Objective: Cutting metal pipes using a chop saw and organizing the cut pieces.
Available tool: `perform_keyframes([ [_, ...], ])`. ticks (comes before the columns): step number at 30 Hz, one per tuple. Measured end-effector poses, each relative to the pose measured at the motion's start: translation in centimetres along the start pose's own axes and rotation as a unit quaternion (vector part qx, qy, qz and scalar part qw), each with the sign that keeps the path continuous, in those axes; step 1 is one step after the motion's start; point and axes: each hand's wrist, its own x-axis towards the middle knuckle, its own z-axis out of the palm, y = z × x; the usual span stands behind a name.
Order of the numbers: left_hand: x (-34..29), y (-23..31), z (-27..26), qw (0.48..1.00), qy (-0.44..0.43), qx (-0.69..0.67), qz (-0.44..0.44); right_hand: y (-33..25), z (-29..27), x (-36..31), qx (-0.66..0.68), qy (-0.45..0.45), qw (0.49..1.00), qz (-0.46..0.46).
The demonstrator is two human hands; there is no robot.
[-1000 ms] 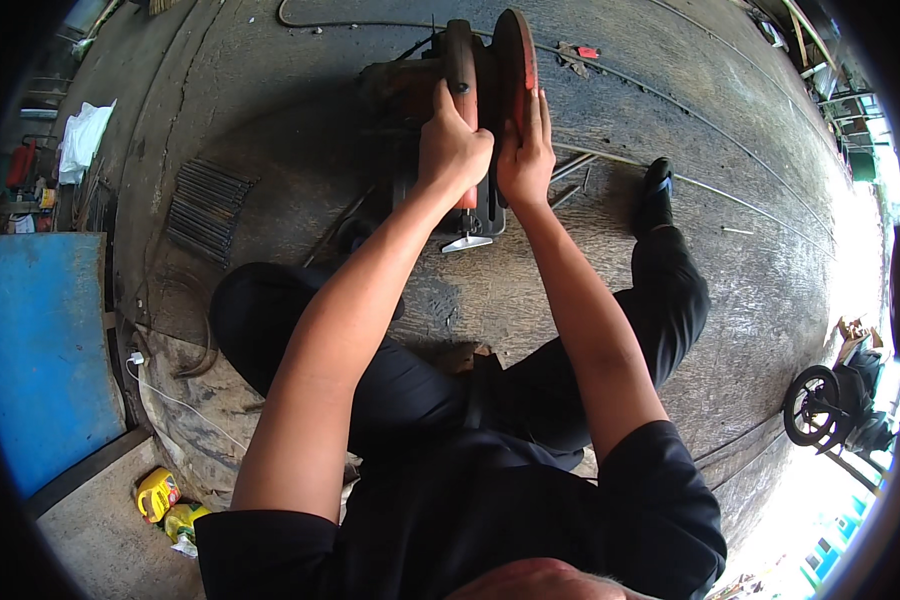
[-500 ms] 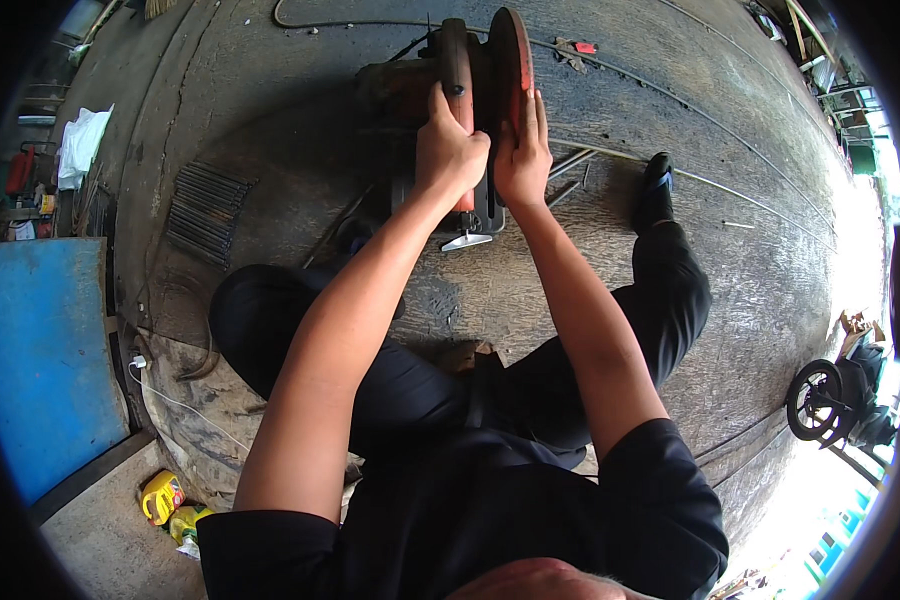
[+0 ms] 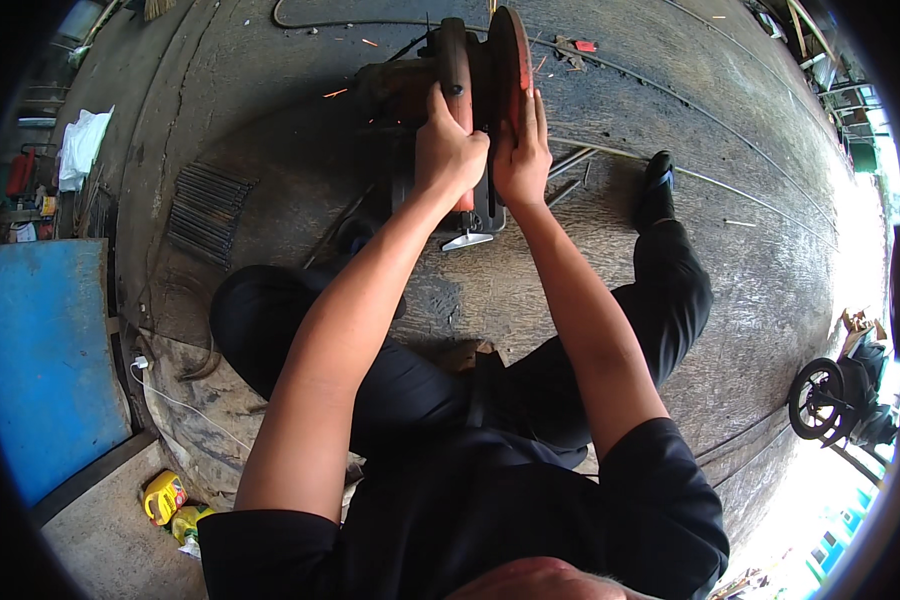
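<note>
A chop saw (image 3: 454,62) with a red body and a round red blade guard (image 3: 511,48) stands on the floor in front of me. My left hand (image 3: 448,158) is wrapped round its red-and-black handle, thumb pointing forward. Against the near right side of the guard lies my right hand (image 3: 523,168), its fingers stretched out and not gripping. Orange sparks (image 3: 336,93) fly to the left of the saw and past its far end. At the near end of the base sticks out a metal clamp handle (image 3: 467,241). The cutting spot is hidden behind the machine and my hands.
Several dark metal rods (image 3: 210,212) lie side by side left of the saw. Short metal pieces (image 3: 568,186) lie to its right, near my shoe (image 3: 656,190). A long cable (image 3: 660,83) crosses the floor. At the left stands a blue panel (image 3: 45,365); yellow containers (image 3: 163,498) sit below it.
Orange sparks have appeared around the saw where none showed before. Both hands and the saw stay almost exactly in place.
</note>
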Motion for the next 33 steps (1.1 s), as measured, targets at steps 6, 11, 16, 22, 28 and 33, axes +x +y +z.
perform_keyframes([
  [6,-0.2,0.1,-0.1,1.000,0.009,-0.002,0.012,0.0,0.0,-0.1,0.001,-0.003,1.000,0.003],
  [11,-0.2,0.0,0.0,1.000,0.001,-0.008,0.003,0.1,0.1,-0.1,-0.004,0.001,1.000,-0.004],
  [16,-0.2,0.1,-0.1,1.000,0.000,-0.005,0.000,0.0,0.0,0.0,-0.004,-0.005,1.000,0.005],
  [22,-0.1,0.2,0.0,0.999,0.004,-0.024,-0.023,0.6,0.4,0.0,-0.044,0.018,0.998,-0.036],
  [28,-0.3,0.2,-0.1,0.999,0.000,-0.018,-0.028,0.7,0.4,-0.1,-0.038,0.021,0.998,-0.042],
  [33,-0.4,0.5,-0.1,0.999,0.001,-0.022,-0.027,1.0,0.5,-0.1,-0.038,0.025,0.998,-0.047],
])
